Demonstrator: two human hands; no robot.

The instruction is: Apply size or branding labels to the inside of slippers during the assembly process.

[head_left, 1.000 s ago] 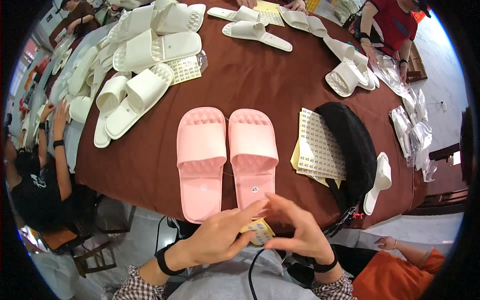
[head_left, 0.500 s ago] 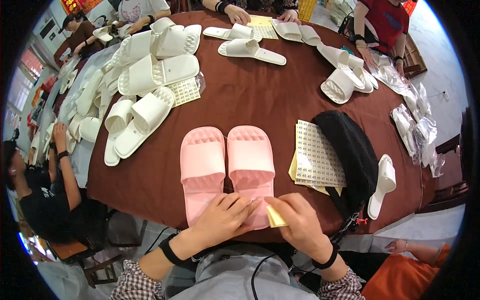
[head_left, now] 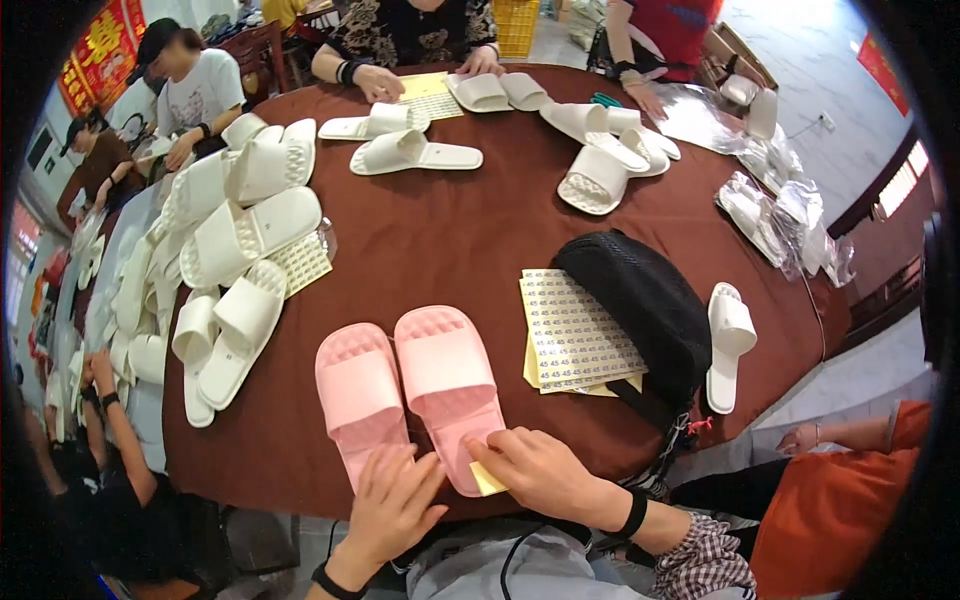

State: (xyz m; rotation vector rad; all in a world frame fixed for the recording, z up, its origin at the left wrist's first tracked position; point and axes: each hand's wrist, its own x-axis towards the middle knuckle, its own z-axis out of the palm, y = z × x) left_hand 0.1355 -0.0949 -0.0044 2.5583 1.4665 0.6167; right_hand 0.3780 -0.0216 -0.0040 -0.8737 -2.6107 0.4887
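Note:
A pair of pink slippers lies in front of me, toes pointing away: the left slipper (head_left: 365, 395) and the right slipper (head_left: 450, 380). My left hand (head_left: 390, 507), fingers spread and somewhat blurred, is over the heel of the left slipper; whether it touches is hard to tell. Between the fingers of my right hand (head_left: 545, 475) is a small folded piece of yellow sticker paper (head_left: 487, 481). That hand is at the heel of the right slipper, its fingertips at the insole. The far side of the paper is hidden by my fingers.
Sticker sheets (head_left: 575, 335) lie right of the slippers, partly under a black bag (head_left: 650, 310). One white slipper (head_left: 732, 335) is beyond it. White slippers (head_left: 240, 325) pile up at left, with plastic-wrapped ones (head_left: 790, 225) at right. Co-workers' hands (head_left: 375, 82) rest at the far edge.
My view has shifted, so the table sits differently. My left hand has come away from the right slipper to the left slipper's heel, fingers spreading. The right hand still holds the yellow paper.

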